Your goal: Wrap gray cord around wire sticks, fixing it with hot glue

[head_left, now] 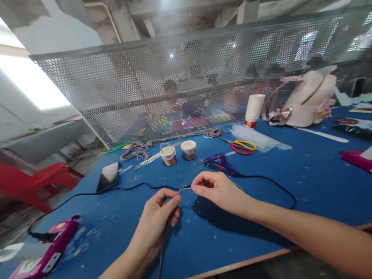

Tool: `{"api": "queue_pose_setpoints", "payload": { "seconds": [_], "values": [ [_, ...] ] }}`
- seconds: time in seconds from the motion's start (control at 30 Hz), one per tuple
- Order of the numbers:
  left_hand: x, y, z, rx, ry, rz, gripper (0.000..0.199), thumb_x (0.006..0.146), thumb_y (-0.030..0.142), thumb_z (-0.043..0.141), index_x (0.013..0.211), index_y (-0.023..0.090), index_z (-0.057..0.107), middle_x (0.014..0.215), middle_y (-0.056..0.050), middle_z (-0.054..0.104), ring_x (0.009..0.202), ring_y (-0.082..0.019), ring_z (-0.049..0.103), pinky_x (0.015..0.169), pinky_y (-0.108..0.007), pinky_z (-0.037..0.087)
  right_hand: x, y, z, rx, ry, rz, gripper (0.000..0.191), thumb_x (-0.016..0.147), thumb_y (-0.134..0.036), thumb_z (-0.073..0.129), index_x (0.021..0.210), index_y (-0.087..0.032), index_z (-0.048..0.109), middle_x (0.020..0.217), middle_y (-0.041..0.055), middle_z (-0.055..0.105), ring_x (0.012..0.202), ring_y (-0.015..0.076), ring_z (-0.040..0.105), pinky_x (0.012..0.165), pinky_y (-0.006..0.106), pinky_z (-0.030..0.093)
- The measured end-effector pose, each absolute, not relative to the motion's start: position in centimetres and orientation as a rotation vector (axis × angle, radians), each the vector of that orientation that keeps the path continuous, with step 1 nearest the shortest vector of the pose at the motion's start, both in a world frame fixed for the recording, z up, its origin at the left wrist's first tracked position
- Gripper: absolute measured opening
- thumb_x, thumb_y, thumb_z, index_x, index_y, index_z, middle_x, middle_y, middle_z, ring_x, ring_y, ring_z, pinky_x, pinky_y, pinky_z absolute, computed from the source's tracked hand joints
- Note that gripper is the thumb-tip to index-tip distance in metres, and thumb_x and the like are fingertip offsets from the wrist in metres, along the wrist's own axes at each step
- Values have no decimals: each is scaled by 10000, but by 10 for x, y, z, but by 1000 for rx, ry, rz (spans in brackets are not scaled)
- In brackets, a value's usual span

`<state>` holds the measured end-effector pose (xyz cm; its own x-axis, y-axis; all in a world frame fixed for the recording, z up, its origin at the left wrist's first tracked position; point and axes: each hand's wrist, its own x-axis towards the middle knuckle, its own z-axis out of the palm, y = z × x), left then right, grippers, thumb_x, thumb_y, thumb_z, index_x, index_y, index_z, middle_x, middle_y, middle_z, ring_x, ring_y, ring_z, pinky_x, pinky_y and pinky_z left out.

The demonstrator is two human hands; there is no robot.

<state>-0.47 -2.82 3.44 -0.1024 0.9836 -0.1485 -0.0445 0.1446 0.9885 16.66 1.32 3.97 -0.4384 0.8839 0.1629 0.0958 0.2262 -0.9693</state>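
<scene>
Above the blue table, my left hand pinches one end of a thin pale strand between thumb and fingertips. My right hand pinches the same strand a short way to the right, so it runs nearly level between them. Whether it is wire or cord I cannot make out. A darker cord hangs below my left hand. Just behind my right hand lies a blue hot glue gun. Farther back stand two small cups, one wrapped in brown cord with a handle, the other without a handle.
Black cables cross the table. At left are a phone and a magenta power strip. Behind lie silver wires, grey cord, scissors, glue sticks, stacked paper cups and a backpack. People sit beyond the perforated screen.
</scene>
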Motion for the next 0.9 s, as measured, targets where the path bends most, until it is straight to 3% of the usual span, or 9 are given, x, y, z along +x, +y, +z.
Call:
{"api": "queue_pose_setpoints", "payload": {
  "seconds": [0.3, 0.57, 0.73, 0.9],
  "values": [
    [0, -27, 39, 1055, 1313, 1116, 245, 632, 326, 707, 659, 166, 524, 403, 24, 567, 313, -71, 416, 344, -177, 292, 174, 7, 45, -880, -1732, 1288, 112, 773, -252, 589, 742, -145, 592, 621, -34, 505, 582, 86, 425, 542, 209, 351],
    [10, -33, 50, 1014, 1294, 1248, 258, 616, 276, 731, 700, 174, 509, 421, 102, 425, 359, -38, 334, 369, -156, 247, 183, 3, 42, -944, -1783, 1264, 114, 777, -259, 574, 742, -154, 598, 631, -21, 519, 592, 99, 445, 549, 217, 357],
    [15, -32, 54, 983, 1282, 1261, 318, 585, 277, 747, 830, 154, 586, 498, 95, 440, 378, -32, 309, 365, -164, 233, 191, 8, 33, -1008, -1800, 1210, 139, 783, -286, 567, 754, -158, 612, 652, -15, 550, 605, 103, 465, 556, 218, 355],
    [17, -31, 54, 1011, 1299, 1177, 285, 568, 293, 744, 778, 120, 660, 416, 101, 350, 368, -29, 250, 367, -171, 173, 197, 9, 28, -1071, -1858, 1191, 147, 783, -298, 568, 768, -167, 633, 642, -21, 570, 588, 98, 470, 544, 211, 347]
  ]
}}
